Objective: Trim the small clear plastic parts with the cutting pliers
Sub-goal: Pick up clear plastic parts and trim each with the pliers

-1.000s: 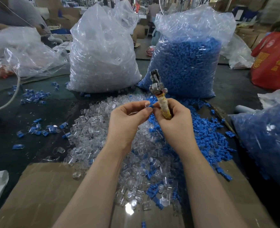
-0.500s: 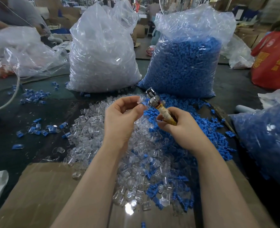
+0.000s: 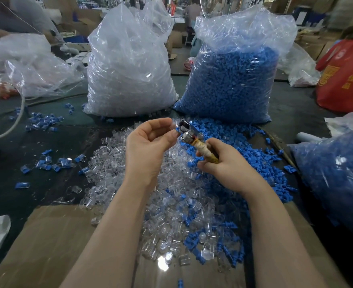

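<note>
One clear part (image 3: 174, 126) pinched in the left hand (image 3: 148, 146) meets the cutting pliers (image 3: 194, 140) grasped by the right hand (image 3: 227, 167); a large loose pile (image 3: 130, 163) remains untrimmed.

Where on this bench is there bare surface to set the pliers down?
Bare cardboard at the near left, beside the clear parts heap. The dark table between that heap and the scattered blue pieces is mostly free. The middle is crowded: clear and blue parts run back to both bags.
</note>
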### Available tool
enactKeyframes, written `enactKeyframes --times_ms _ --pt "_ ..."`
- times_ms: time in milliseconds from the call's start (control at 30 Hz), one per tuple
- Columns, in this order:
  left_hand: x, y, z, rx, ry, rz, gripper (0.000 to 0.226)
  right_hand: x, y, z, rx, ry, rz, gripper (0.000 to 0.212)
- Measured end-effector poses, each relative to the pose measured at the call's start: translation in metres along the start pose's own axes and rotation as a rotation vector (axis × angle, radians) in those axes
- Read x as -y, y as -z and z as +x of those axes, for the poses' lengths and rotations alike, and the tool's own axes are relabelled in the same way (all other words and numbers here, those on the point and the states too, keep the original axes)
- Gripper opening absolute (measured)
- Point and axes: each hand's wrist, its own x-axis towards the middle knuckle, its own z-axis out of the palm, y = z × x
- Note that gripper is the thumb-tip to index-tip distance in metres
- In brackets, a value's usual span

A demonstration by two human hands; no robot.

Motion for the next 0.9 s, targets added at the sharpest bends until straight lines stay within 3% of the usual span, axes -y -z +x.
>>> enactKeyframes --times_ms 500,767,900 --pt "-0.002 0.003 0.000 0.008 0.027 -0.020 0.024 0.007 -0.009 -0.003 -0.123 0.033 -0.165 0.013" --pt "0.001 0.008 0.004 0.024 0.075 -0.010 0.026 0.006 -0.008 0.000 -0.074 0.024 -0.173 0.013" --pt "-0.005 0.027 0.013 -0.140 0.224 -0.210 0.016 0.001 -0.007 0.002 -0.136 -0.002 -0.177 0.016"
